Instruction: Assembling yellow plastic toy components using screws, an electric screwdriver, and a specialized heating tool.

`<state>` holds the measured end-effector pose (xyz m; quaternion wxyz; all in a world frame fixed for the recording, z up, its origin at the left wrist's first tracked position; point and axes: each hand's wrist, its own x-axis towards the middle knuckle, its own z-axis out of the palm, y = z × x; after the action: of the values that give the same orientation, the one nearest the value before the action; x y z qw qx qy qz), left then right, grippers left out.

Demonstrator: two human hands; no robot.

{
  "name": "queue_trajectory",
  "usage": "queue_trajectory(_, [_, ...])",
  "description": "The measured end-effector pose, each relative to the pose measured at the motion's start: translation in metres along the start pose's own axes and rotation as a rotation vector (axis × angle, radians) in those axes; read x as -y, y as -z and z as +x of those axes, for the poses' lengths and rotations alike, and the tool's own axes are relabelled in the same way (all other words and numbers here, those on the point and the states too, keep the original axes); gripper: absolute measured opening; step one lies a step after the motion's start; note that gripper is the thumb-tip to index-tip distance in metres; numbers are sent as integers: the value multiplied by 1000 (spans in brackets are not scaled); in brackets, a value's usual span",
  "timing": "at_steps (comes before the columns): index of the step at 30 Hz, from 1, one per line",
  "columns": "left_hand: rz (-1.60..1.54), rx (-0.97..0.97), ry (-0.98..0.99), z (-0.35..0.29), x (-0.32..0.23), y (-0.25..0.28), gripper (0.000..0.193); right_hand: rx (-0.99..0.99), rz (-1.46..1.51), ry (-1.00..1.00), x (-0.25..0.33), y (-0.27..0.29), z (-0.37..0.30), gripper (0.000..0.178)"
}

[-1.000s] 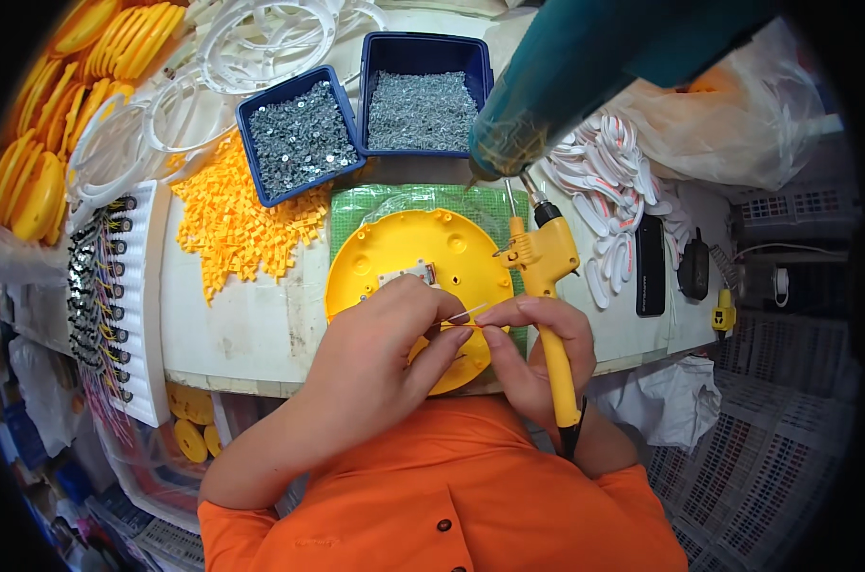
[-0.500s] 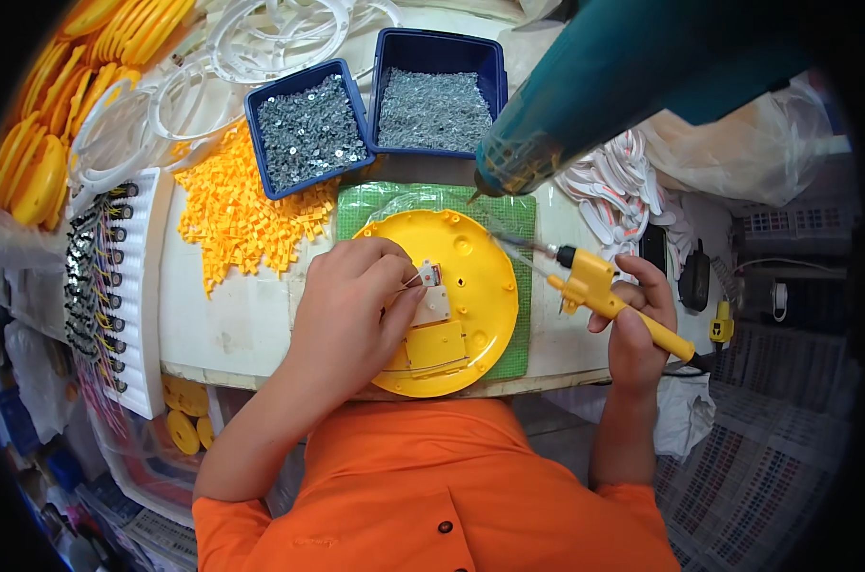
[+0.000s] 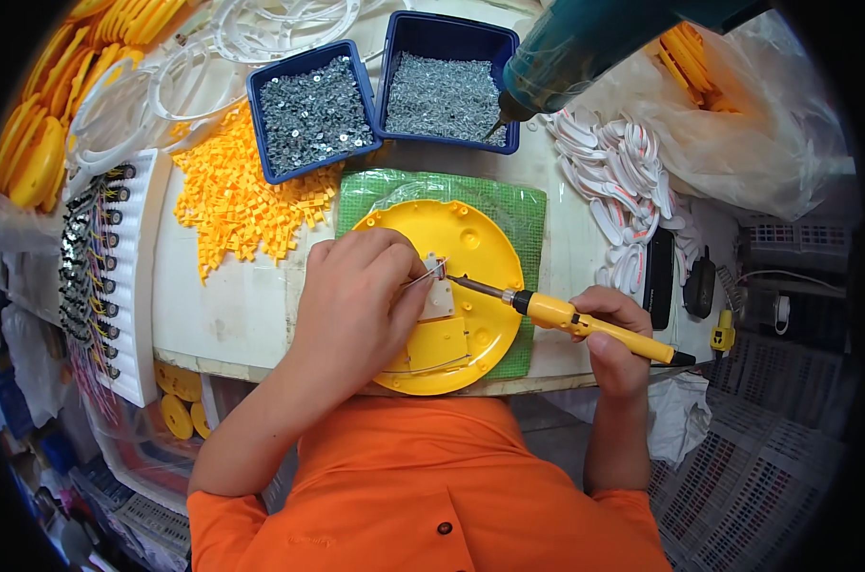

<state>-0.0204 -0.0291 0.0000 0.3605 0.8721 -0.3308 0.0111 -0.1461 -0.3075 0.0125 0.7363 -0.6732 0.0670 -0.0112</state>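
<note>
A round yellow plastic housing (image 3: 494, 257) lies on a green mat (image 3: 535, 214) at the table's front edge. Inside it sit a small white mechanism (image 3: 439, 301) and a yellow rectangular cover (image 3: 434, 345). My left hand (image 3: 358, 291) rests over the housing's left side, fingers pinched on a thin wire (image 3: 421, 278) at the mechanism's top. From the right, my right hand (image 3: 615, 334) grips a yellow-handled soldering iron (image 3: 556, 313). Its tip is at the top of the mechanism, close to the wire's end; whether it touches cannot be made out.
Two blue bins, one of small round metal parts (image 3: 316, 119) and one of screws (image 3: 442, 95), stand behind the mat. Overhead hangs a teal power screwdriver (image 3: 566, 62). Small yellow pieces (image 3: 246, 191) lie left; white parts (image 3: 623, 181) lie right. A foam tray (image 3: 137, 286) holds wired components.
My right hand has brought the soldering iron down and left, its tip now at the mechanism. My left hand keeps its pinch. The hanging screwdriver appears higher and farther right.
</note>
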Motion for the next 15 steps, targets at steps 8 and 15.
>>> queue_trajectory(8, [5, 32, 8, 1, -1, 3, 16, 12, -15, -9, 0, -1, 0, 39])
queue_trajectory(15, [-3, 23, 4, 2, 0, 2, 16, 8, -27, -17, 0, -2, 2, 39])
